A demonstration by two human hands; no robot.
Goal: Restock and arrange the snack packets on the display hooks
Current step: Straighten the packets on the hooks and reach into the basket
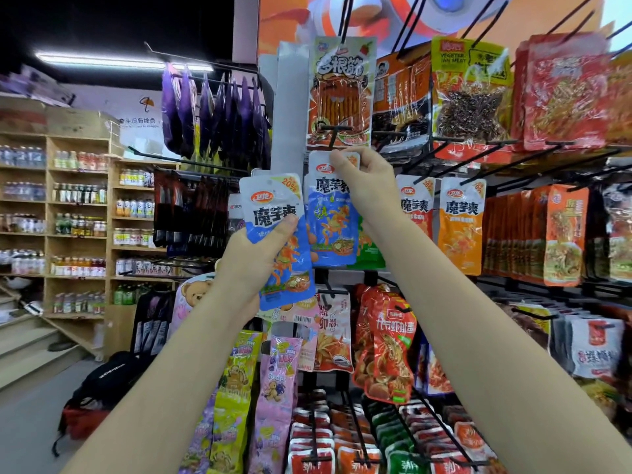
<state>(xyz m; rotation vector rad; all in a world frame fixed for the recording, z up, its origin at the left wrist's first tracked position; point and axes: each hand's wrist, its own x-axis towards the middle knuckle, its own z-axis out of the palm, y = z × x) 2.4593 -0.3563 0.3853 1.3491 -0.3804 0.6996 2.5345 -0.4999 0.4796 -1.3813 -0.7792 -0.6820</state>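
My left hand [254,258] grips a blue and white snack packet [273,203], held upright left of the rack's middle. My right hand [362,179] pinches the top edge of a second blue packet [328,230], right below a black display hook [337,129]. Whether that packet hangs on a hook is hidden by my fingers. Orange packets of the same brand [460,227] hang on hooks to the right.
Red and orange snack packets [338,94] fill the upper hooks, more packets [383,343] hang below. Bare hook rods [513,162] stick out toward me on the right. Purple bags [212,111] hang at left, drink shelves [78,213] stand beyond, a black backpack [102,381] lies on the floor.
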